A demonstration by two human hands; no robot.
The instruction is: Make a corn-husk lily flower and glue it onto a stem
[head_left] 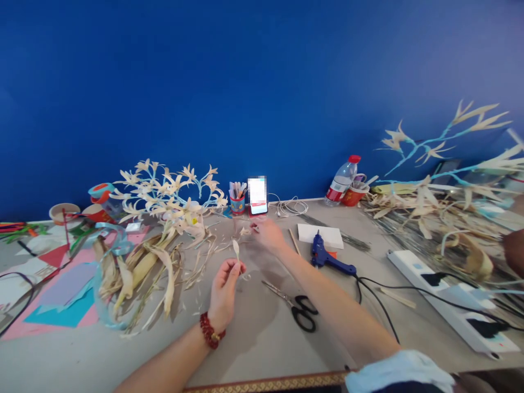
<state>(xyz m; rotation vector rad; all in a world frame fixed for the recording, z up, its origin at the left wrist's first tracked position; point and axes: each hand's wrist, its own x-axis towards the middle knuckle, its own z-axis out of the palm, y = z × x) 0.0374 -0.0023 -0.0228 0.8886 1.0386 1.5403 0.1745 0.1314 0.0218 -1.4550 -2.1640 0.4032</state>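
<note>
Between the thumb and fingers of my left hand (223, 289) is a small pale corn husk petal (236, 248), pointing up. My right hand (268, 236) reaches across the table, its fingers drawn together beside small husk pieces (245, 231); what they hold, if anything, is too small to name. Black-handled scissors (292, 305) lie with blades apart below my right forearm. To the right of that forearm a blue glue gun (327, 256) rests by a white block (321, 236). Left of my hands lies a heap of dried corn husks (143, 270).
Husk flowers (167, 191) on blue stems stand behind the heap. A pen cup (237, 204), phone (257, 196), coiled white cable (292, 206) and bottle (341, 183) line the wall. A power strip (450, 303) lies right, with black cords. Another person's hand (513, 251) shows at the right edge.
</note>
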